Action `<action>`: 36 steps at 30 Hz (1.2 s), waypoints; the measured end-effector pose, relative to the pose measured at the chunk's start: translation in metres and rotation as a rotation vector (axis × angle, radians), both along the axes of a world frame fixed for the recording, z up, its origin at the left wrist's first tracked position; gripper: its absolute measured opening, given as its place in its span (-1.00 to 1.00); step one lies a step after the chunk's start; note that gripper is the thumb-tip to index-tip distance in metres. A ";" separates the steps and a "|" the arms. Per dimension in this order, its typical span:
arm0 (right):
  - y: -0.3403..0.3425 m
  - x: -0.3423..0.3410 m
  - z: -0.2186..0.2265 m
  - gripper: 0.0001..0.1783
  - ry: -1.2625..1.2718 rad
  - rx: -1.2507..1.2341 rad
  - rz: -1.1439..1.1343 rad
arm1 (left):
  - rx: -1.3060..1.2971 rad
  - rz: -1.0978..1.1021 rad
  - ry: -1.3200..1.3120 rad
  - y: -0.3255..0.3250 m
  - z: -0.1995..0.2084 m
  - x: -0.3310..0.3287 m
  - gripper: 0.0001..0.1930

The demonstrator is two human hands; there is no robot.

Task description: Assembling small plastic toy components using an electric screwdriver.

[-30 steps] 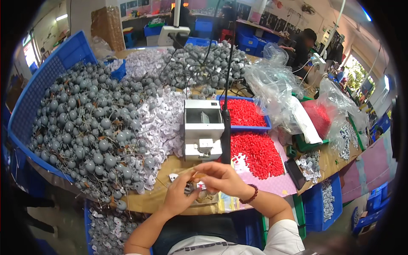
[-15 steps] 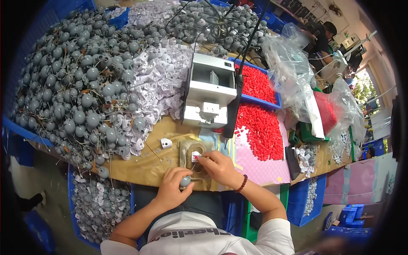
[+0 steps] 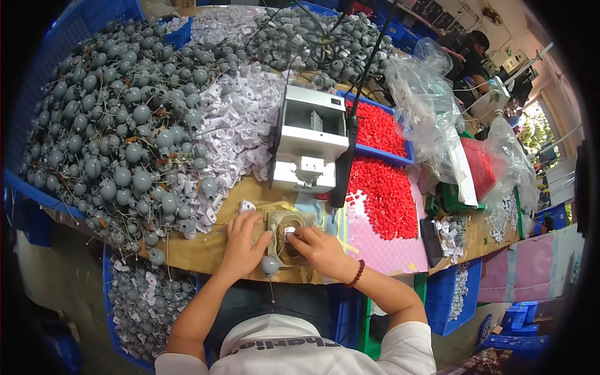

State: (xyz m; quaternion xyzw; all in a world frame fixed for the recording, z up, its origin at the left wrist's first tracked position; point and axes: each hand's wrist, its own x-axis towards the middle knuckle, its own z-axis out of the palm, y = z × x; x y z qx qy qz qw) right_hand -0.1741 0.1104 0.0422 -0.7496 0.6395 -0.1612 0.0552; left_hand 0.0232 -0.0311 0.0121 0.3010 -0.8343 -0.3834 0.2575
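Observation:
My left hand (image 3: 240, 247) reaches forward over the table, thumb apart from the fingers and nothing in its grasp. Just beyond its fingertips lies a white plastic cap (image 3: 247, 205), partly hidden by them. My right hand (image 3: 322, 251) pinches a small white plastic part (image 3: 289, 231) above a worn fixture block (image 3: 275, 220) with a rounded recess. Between my hands a grey ball (image 3: 270, 265) rests at the table's front edge, and a thin cord hangs from it toward my lap.
Grey balls with cords (image 3: 125, 150) are heaped at left, beside white caps (image 3: 234, 125). A white machine (image 3: 309, 140) stands behind the fixture. Small red parts (image 3: 384, 200) cover a pink sheet (image 3: 394, 256) at right. Below the table's left edge sits a filled blue crate (image 3: 109, 300).
My left hand has let go of the grey ball and moved forward to the white cap. The ball now sits at the edge, cord dangling. My right hand stays near the fixture.

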 end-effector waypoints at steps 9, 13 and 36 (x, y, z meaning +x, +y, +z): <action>0.001 -0.008 -0.012 -0.52 0.043 -0.057 0.119 | -0.468 -0.164 -0.234 0.062 0.016 -0.001 -0.35; -0.003 -0.018 -0.013 -0.53 0.080 -0.046 0.225 | -0.598 -0.092 -0.258 0.063 0.010 -0.005 -0.51; -0.014 0.004 0.005 -0.79 0.185 -0.071 0.141 | -0.524 -0.192 -0.157 0.043 -0.002 -0.008 -0.51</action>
